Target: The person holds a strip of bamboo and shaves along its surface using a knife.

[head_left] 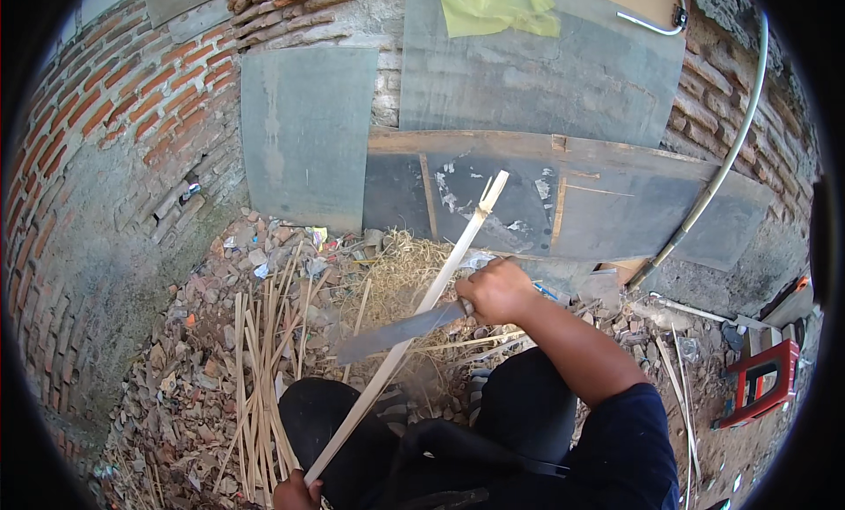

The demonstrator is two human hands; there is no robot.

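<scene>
fingers clamped, our left hand holds a pale strip, our right hand a knife; the wrapper is illegible.

Diffuse, fairly bright daylight; shadows soft. Fisheye distortion: 4 corners black; weathered red-orange brick wall bowed at left. Broad grey metal blade: slightly blurred.

Rough, yard-like work spot, worn brick wall, grey panels along the back, rubble covering the ground, pale shavings heaped among it, red stool off right.
</scene>
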